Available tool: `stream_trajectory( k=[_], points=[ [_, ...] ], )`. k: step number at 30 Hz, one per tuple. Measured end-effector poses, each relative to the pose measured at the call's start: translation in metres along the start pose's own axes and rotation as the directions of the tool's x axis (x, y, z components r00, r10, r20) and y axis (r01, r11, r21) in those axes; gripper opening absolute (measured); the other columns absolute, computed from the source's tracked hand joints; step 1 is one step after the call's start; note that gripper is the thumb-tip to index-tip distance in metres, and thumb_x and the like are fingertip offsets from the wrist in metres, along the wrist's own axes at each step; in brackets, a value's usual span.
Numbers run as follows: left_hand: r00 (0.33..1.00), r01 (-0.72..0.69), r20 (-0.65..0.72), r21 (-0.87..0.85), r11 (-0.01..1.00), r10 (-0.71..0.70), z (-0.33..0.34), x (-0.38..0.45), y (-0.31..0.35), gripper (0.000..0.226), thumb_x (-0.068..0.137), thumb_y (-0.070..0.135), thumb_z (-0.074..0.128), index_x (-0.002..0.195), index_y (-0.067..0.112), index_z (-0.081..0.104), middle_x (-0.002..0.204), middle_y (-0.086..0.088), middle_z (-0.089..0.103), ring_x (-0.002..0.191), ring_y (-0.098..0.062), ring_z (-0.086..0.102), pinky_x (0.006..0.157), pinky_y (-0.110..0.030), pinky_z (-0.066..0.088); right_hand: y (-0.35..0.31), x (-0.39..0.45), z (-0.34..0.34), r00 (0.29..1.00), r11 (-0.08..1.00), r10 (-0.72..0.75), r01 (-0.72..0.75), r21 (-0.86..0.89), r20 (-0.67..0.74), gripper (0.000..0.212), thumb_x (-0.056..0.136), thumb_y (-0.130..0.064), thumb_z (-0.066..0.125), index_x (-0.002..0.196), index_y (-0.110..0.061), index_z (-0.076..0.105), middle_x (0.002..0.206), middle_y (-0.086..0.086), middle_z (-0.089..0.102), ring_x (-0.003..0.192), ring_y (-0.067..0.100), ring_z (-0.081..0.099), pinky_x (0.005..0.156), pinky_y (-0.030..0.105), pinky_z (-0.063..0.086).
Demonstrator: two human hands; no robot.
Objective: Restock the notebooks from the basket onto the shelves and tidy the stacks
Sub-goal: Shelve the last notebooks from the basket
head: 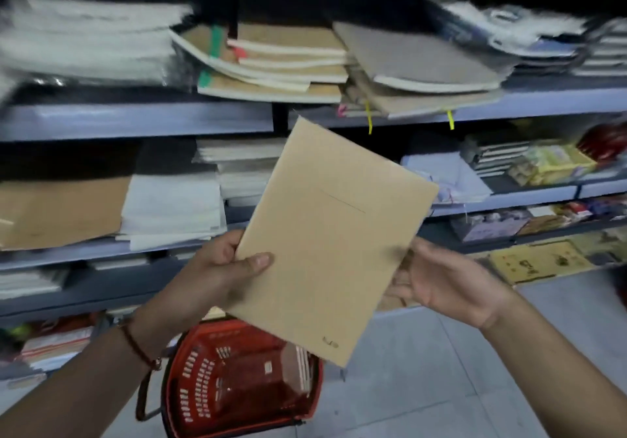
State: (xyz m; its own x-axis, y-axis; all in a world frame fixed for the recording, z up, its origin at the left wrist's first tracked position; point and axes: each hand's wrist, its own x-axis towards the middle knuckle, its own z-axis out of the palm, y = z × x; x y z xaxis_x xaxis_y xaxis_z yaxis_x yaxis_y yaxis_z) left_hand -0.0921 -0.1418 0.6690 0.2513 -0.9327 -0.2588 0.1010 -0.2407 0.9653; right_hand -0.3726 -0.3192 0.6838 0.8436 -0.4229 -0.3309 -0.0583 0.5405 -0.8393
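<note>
A plain kraft-brown notebook [334,237] is held up, tilted, in front of the shelves. My left hand [222,273] pinches its lower left edge, thumb on the cover and fingers behind. My right hand [441,281] is beside the notebook's right edge with straight fingers reaching behind it; contact is hidden. Below on the floor stands the red basket [203,386] with a few notebooks [298,366] leaning inside. On the upper shelf [135,118] lies an untidy stack of brown notebooks [281,61], and a grey-covered stack [417,61] beside it.
Wrapped white paper stacks [88,44] fill the upper left. The middle shelf holds brown card and white paper piles [169,203]. Mixed coloured stationery [549,163] sits at the right. Lower shelves carry more books. Grey tiled floor [441,386] spreads right of the basket.
</note>
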Motion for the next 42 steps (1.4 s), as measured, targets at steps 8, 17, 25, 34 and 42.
stream_trajectory(
  k=[8, 17, 25, 34, 42],
  points=[
    [0.992, -0.084, -0.107, -0.134, 0.987, 0.070, 0.038, -0.011, 0.078, 0.048, 0.079, 0.027, 0.068, 0.122, 0.007, 0.062, 0.113, -0.019, 0.072, 0.097, -0.037, 0.070, 0.085, -0.046, 0.054, -0.036, -0.033, 0.053, 0.967, 0.932, -0.183, 0.113, -0.345, -0.180, 0.054, 0.075, -0.019, 0.067, 0.128, -0.018, 0.056, 0.118, 0.006, 0.072, 0.108, 0.027, 0.069, 0.080, 0.035, 0.052],
    [0.984, -0.090, -0.163, -0.136, 0.987, 0.068, 0.052, -0.033, 0.127, 0.043, 0.068, 0.035, 0.077, 0.109, 0.025, 0.071, 0.108, -0.011, 0.075, 0.095, -0.034, 0.073, 0.098, -0.057, 0.045, -0.086, -0.057, 0.067, 0.969, 0.936, -0.215, 0.169, -0.310, -0.120, 0.050, 0.070, -0.018, 0.067, 0.119, -0.028, 0.067, 0.114, 0.010, 0.073, 0.091, 0.030, 0.068, 0.058, 0.031, 0.043],
    [0.977, -0.183, -0.120, -0.058, 0.981, 0.175, 0.064, -0.039, 0.155, 0.034, 0.084, 0.018, 0.063, 0.118, 0.018, 0.065, 0.105, -0.009, 0.076, 0.091, -0.028, 0.074, 0.073, -0.039, 0.056, -0.114, -0.063, 0.063, 0.955, 0.903, -0.291, 0.253, -0.347, -0.061, 0.040, 0.075, -0.019, 0.067, 0.113, -0.029, 0.071, 0.123, 0.016, 0.068, 0.119, 0.047, 0.057, 0.098, 0.064, 0.037],
    [0.980, -0.185, -0.113, -0.233, 0.955, 0.162, 0.066, 0.011, 0.203, 0.019, 0.091, 0.010, 0.059, 0.109, 0.005, 0.064, 0.082, -0.008, 0.072, 0.060, -0.015, 0.066, 0.040, -0.020, 0.047, -0.188, -0.028, 0.065, 0.878, 0.930, -0.345, 0.271, -0.249, -0.332, 0.016, 0.098, -0.011, 0.053, 0.103, -0.001, 0.065, 0.083, 0.011, 0.073, 0.069, 0.021, 0.070, 0.058, 0.026, 0.053],
    [0.932, -0.309, -0.284, -0.296, 0.904, 0.225, 0.063, 0.060, 0.240, 0.051, 0.094, 0.002, 0.059, 0.140, 0.018, 0.046, 0.120, -0.017, 0.062, 0.059, -0.020, 0.070, 0.033, -0.018, 0.040, -0.246, 0.025, 0.060, 0.884, 0.977, -0.205, 0.157, -0.147, -0.421, 0.009, 0.099, -0.015, 0.056, 0.093, -0.009, 0.059, 0.076, 0.007, 0.064, 0.063, 0.015, 0.060, 0.040, 0.019, 0.049]
  ],
)
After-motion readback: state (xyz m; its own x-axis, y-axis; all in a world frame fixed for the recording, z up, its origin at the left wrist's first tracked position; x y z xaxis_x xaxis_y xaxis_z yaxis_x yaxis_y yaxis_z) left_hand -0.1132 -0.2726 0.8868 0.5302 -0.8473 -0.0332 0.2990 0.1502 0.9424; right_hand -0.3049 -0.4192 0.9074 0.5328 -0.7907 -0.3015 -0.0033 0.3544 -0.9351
